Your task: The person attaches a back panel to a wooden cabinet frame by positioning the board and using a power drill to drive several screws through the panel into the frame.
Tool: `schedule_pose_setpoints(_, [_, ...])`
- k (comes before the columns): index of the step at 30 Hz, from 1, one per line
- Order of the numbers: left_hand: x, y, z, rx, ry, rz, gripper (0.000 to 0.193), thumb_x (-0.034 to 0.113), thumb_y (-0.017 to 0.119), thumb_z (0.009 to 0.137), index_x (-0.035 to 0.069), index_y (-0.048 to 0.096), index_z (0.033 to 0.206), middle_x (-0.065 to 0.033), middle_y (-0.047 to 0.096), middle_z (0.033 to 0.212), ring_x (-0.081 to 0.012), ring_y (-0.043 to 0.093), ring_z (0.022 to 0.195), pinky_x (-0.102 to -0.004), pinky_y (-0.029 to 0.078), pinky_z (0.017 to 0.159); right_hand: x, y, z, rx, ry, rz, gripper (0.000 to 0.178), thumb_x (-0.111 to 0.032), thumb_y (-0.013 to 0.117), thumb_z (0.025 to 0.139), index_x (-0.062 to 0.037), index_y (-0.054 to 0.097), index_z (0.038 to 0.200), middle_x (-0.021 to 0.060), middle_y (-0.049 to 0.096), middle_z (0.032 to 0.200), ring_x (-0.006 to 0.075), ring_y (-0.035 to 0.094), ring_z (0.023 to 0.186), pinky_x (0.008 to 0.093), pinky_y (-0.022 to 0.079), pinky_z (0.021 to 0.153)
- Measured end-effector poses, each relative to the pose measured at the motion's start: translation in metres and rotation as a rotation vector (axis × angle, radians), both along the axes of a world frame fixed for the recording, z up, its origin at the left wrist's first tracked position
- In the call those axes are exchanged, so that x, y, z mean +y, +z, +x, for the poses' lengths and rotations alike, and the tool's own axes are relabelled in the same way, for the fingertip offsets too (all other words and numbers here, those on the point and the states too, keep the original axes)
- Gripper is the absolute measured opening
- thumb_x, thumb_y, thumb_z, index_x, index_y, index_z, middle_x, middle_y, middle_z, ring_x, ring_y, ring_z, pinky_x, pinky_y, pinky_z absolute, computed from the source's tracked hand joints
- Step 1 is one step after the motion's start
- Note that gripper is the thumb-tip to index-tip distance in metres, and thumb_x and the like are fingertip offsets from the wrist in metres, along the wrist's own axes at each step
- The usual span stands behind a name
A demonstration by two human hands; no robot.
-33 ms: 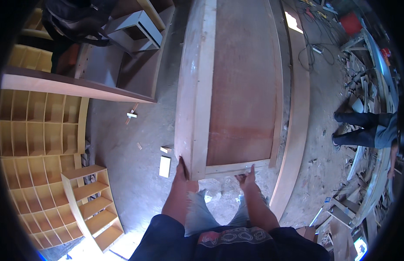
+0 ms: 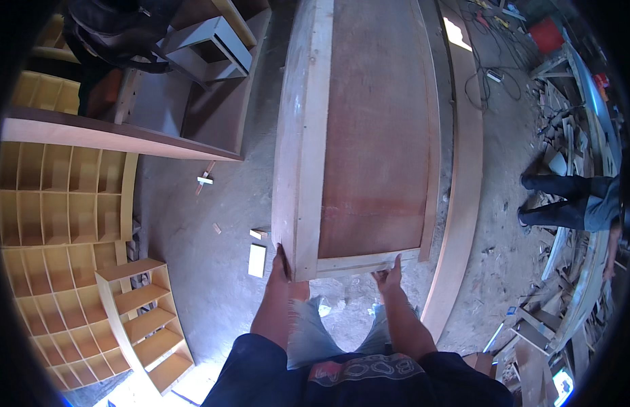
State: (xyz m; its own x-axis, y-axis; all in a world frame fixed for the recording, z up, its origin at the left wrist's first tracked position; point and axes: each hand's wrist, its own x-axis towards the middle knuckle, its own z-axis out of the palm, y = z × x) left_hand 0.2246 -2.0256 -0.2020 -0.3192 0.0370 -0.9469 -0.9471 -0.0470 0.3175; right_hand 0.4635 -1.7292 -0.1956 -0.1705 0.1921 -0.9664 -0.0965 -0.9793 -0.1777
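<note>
A long wooden cabinet (image 2: 379,149) stretches away from me, with a reddish-brown plywood panel set in a paler frame. My left hand (image 2: 281,268) is closed around its near left corner, the thumb up along the side and the fingers mostly hidden. At the near end rail (image 2: 355,264), my right hand (image 2: 389,273) grips the edge, thumb on top and fingers curled underneath.
A long board (image 2: 464,183) lies right of the cabinet. To the left stand a brown cabinet (image 2: 159,144), yellow compartment shelving (image 2: 64,193) and a small shelf unit (image 2: 142,319). Wood blocks (image 2: 257,260) lie on the floor. A person (image 2: 566,203) stands right, near scrap wood (image 2: 566,129).
The near part of the cabinet's top has shifted slightly left. My right thumb has moved a little to the right along the end rail. Both hands keep their grip.
</note>
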Motion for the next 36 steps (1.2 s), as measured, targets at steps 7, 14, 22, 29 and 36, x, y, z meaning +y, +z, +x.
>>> schedule_pose_setpoints(7, [-0.016,-0.028,-0.024,-0.057,-0.075,-0.033,0.082,0.077,0.034,0.104,0.015,0.046,0.157,-0.0074,0.059,0.150,-0.0332,0.058,0.136,-0.0566,0.045,0.114,-0.004,-0.034,-0.015,-0.225,0.041,0.146,0.061,-0.063,0.068,0.098,-0.0131,0.060,0.132,0.0074,0.068,0.119,0.0239,0.067,0.099,0.0420,0.051,0.069])
schedule_pose_setpoints(14, [0.018,-0.066,0.015,-0.193,-0.121,0.018,0.083,0.078,0.036,0.102,0.015,0.049,0.154,-0.0073,0.060,0.148,-0.0331,0.059,0.135,-0.0568,0.046,0.113,0.032,0.009,0.002,-0.218,0.123,0.115,0.073,-0.062,0.070,0.098,-0.0025,0.057,0.138,0.0108,0.068,0.121,0.0273,0.069,0.093,0.0414,0.055,0.068])
schedule_pose_setpoints(22, [0.054,-0.129,0.044,-0.288,-0.178,-0.009,0.084,0.080,0.038,0.101,0.014,0.051,0.151,-0.0072,0.061,0.145,-0.0329,0.059,0.134,-0.0571,0.047,0.112,0.074,-0.039,0.048,-0.214,0.175,0.263,0.082,-0.059,0.072,0.097,0.0069,0.052,0.141,0.0177,0.065,0.129,0.0313,0.071,0.110,0.0448,0.063,0.084])
schedule_pose_setpoints(29, [0.047,-0.186,0.038,-0.311,-0.200,-0.055,0.085,0.081,0.040,0.099,0.014,0.054,0.149,-0.0071,0.062,0.143,-0.0328,0.060,0.132,-0.0573,0.048,0.111,0.053,-0.058,0.039,-0.262,0.110,0.239,0.077,-0.055,0.074,0.097,0.0041,0.051,0.140,0.0166,0.066,0.126,0.0285,0.072,0.104,0.0416,0.064,0.078])
schedule_pose_setpoints(36, [0.053,-0.206,0.030,-0.326,-0.246,-0.086,0.086,0.083,0.041,0.098,0.013,0.056,0.146,-0.0071,0.064,0.141,-0.0327,0.061,0.131,-0.0575,0.048,0.110,0.054,-0.045,0.026,-0.256,0.091,0.266,0.072,-0.053,0.073,0.099,0.0008,0.051,0.140,0.0133,0.067,0.121,0.0289,0.073,0.096,0.0434,0.065,0.076])
